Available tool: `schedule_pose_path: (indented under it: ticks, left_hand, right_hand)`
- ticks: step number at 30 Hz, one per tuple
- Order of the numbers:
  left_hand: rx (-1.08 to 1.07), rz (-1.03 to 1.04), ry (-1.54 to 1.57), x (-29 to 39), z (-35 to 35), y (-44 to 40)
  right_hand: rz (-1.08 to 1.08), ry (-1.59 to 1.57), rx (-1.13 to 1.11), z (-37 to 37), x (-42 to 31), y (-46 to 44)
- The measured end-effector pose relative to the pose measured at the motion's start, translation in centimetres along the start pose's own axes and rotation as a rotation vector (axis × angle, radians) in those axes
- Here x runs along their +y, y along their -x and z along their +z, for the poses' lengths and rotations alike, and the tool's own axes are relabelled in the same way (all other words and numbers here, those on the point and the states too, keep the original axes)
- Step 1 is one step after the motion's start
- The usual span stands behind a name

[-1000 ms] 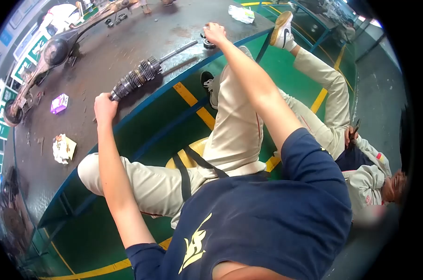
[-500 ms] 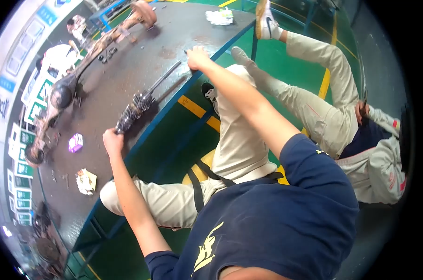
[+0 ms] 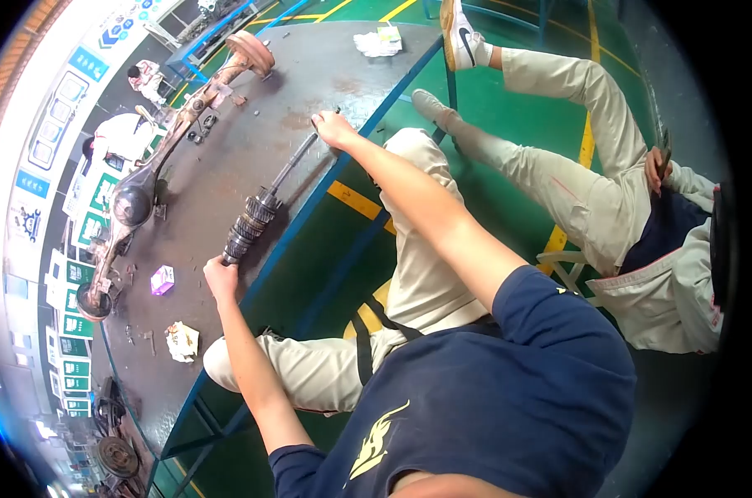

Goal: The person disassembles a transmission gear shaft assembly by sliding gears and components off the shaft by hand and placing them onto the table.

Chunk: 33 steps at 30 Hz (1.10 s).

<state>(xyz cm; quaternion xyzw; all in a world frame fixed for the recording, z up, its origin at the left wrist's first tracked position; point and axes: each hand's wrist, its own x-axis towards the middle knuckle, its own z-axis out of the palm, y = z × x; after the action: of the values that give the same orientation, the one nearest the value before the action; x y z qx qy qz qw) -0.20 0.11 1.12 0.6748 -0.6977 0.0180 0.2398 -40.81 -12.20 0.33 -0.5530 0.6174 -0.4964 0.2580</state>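
Note:
A gear shaft with several stacked toothed gears and a long thin rod end lies slanted on the dark table near its blue edge. My left hand is closed round the lower, geared end. At the thin upper end is my right hand, its fingers wrapped round the tip of the rod. A small dark bit shows just above the right fingers; what it is I cannot make out.
A rusty axle housing lies along the far side. A purple box, a crumpled wrapper and a white packet are on the table. A seated person is at the right; others are in the background.
My right hand has moved from beside a ring-shaped part near the table edge to the shaft's thin end. My left hand stays at the geared end. The camera view has shifted.

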Motion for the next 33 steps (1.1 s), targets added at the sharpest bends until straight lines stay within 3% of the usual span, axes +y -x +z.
schedule_pose_path:
  ticks: [9, 10, 11, 12, 13, 14, 18, 19, 22, 24, 25, 27, 30, 31, 33]
  left_hand:
    - [0.037, -0.037, 0.003, -0.3, 0.8, -0.3]
    - [-0.004, 0.014, 0.018, 0.2, 0.7, -0.6]
    - [-0.035, 0.040, 0.019, -0.1, -0.1, -0.1]
    - [-0.030, -0.011, 0.006, 0.4, -0.7, 0.3]
    - [-0.021, -0.084, 0.014, 1.2, -1.5, 0.8]
    - [-0.026, -0.093, 0.078, 1.5, -2.0, 1.2]
    - [0.032, -0.116, 0.064, -0.4, -0.8, 1.2]
    - [0.062, -0.100, 0.058, -1.1, 0.1, 0.8]
    - [0.083, -0.085, 0.082, -1.6, 0.3, 0.7]
    - [0.072, -0.068, 0.086, -1.5, 0.8, 0.4]
    - [0.064, -0.064, 0.098, -1.4, 0.4, 0.6]
    - [0.029, -0.087, 0.067, -0.9, -0.5, 0.7]
    - [-0.077, -0.111, 0.043, 0.0, -2.3, 0.5]
    - [-0.091, -0.087, 0.111, 1.0, -3.9, 1.0]
    - [-0.046, -0.154, 0.134, -1.3, -0.1, -0.2]
  right_hand:
    - [-0.092, 0.024, 0.031, 3.2, 1.5, -0.6]
    - [-0.097, 0.014, -0.079, 3.0, 1.8, -1.0]
    - [-0.143, 0.067, 0.026, 3.6, 2.0, -0.7]
    - [-0.023, 0.041, -0.112, 3.0, 1.3, -0.5]
    - [-0.094, -0.014, -0.081, 3.0, 0.8, 0.3]
    - [0.010, -0.038, -0.244, 2.3, -0.1, 0.6]
    - [0.104, -0.255, -0.306, 3.7, 1.2, -1.1]
    - [0.168, -0.340, -0.210, 4.1, 0.7, -0.6]
    - [0.184, -0.298, -0.307, 4.4, 1.5, -1.8]
    - [-0.005, 0.110, -0.310, 3.9, 1.0, -1.1]
    - [0.003, 0.121, -0.304, 4.0, 1.0, -0.6]
    - [-0.578, 0.430, -0.064, 3.9, 1.4, -0.1]
    - [-0.508, 0.734, -0.144, 3.4, -0.7, 0.6]
    - [-0.685, 0.785, -0.202, 2.7, -1.9, 2.0]
    - [-0.664, 0.996, -0.274, 2.6, -4.3, 4.8]
